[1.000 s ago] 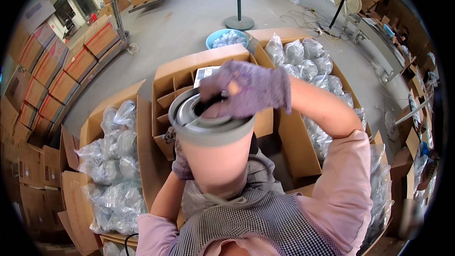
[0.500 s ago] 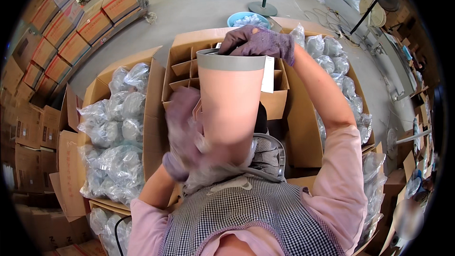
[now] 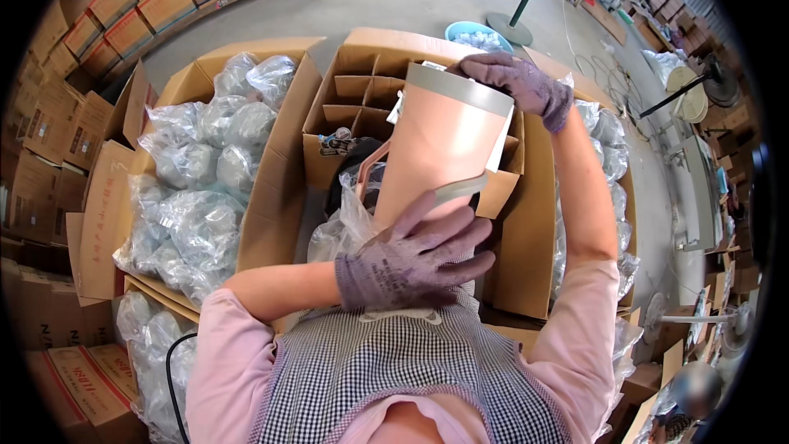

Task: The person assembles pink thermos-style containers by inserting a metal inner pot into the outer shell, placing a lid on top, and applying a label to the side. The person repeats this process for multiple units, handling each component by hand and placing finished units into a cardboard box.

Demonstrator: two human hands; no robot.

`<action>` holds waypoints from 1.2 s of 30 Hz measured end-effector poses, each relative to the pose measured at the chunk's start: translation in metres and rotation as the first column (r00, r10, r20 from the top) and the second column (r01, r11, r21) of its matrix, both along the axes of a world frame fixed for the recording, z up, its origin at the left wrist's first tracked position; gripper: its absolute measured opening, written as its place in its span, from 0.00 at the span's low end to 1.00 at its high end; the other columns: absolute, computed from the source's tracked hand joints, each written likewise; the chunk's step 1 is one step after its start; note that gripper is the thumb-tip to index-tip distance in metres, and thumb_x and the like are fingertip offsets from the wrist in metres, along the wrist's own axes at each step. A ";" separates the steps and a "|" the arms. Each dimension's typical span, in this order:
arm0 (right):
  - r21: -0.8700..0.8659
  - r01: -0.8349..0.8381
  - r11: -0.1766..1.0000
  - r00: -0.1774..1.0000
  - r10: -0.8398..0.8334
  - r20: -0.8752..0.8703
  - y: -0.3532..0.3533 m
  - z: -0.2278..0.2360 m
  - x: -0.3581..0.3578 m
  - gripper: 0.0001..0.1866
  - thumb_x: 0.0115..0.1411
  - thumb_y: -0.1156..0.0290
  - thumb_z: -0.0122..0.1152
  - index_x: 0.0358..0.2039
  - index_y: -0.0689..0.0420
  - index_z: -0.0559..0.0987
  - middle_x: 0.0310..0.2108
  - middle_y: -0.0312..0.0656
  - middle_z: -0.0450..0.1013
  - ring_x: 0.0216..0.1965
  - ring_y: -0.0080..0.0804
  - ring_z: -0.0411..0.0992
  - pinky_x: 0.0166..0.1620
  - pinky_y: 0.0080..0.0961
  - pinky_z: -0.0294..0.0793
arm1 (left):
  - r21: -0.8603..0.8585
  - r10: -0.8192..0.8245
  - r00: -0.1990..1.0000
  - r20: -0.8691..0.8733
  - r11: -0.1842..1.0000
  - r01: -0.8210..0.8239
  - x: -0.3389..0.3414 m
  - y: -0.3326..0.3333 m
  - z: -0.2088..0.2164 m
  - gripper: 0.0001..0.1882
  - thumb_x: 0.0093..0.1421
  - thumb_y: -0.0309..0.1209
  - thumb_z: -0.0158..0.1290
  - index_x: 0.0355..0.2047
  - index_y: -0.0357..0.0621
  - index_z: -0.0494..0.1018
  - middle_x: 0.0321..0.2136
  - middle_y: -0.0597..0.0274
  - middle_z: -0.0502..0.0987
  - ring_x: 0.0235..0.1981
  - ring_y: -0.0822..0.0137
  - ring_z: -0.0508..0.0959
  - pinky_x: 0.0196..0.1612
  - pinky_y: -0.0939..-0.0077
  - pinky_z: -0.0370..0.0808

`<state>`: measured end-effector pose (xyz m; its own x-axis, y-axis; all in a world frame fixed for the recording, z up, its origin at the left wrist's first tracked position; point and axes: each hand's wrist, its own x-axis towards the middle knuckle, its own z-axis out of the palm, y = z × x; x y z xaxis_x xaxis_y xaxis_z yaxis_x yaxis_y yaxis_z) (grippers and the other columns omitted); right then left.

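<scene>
A large pink tumbler [image 3: 440,131] with a grey rim and a copper-coloured side handle [image 3: 371,166] leans in front of my chest. My right hand [image 3: 522,86], in a purple-grey glove, is closed over the rim at its far right. The gloved left hand [image 3: 419,255] lies against the lower end, thumb along the side and fingers spread around it, hiding the base. A curved grey band [image 3: 458,189] crosses the tumbler's lower right side just above those fingers; what it belongs to is unclear. Clear plastic bag film [image 3: 341,230] bunches beside the tumbler, left of the handle.
Beyond the tumbler stands a carton with cardboard dividers [image 3: 370,74]. Open cartons of plastic-wrapped items [image 3: 205,173] flank me on both sides. A blue basin [image 3: 477,36] sits on the floor by a stand base [image 3: 509,29]. Stacked cartons [image 3: 168,4] line the far left.
The tumbler has tilted, its rim swinging right and its handle coming into view. My left hand has moved from its left side to the lower end. The head view has shifted left.
</scene>
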<state>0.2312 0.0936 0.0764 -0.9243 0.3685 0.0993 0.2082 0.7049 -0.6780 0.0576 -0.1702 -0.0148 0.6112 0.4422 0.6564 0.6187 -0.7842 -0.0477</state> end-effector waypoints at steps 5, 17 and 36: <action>0.148 -0.083 0.985 0.988 0.100 -0.117 -0.007 0.002 -0.002 0.20 0.66 0.67 0.46 0.55 0.62 0.75 0.52 0.48 0.74 0.52 0.40 0.72 0.56 0.30 0.69 | -0.035 0.268 0.939 0.216 0.963 -0.267 -0.033 0.042 0.002 0.35 0.47 0.44 0.63 0.58 0.61 0.71 0.66 0.48 0.56 0.67 0.44 0.57 0.66 0.38 0.53; -0.377 0.545 0.749 0.638 -0.662 -0.393 -0.084 -0.030 0.009 0.29 0.61 0.66 0.61 0.62 0.61 0.68 0.53 0.51 0.72 0.55 0.38 0.70 0.60 0.29 0.67 | -0.591 0.423 0.672 0.609 0.806 0.029 -0.082 0.114 0.056 0.23 0.44 0.35 0.71 0.39 0.38 0.77 0.37 0.59 0.74 0.39 0.66 0.76 0.41 0.74 0.75; 0.064 0.273 0.960 0.735 -0.165 -0.658 -0.109 -0.022 0.004 0.10 0.50 0.74 0.71 0.32 0.58 0.79 0.46 0.44 0.76 0.49 0.32 0.73 0.50 0.28 0.70 | -0.484 0.206 0.761 0.615 0.861 0.158 -0.083 0.081 0.076 0.20 0.51 0.24 0.65 0.45 0.39 0.77 0.47 0.57 0.76 0.50 0.64 0.74 0.55 0.71 0.70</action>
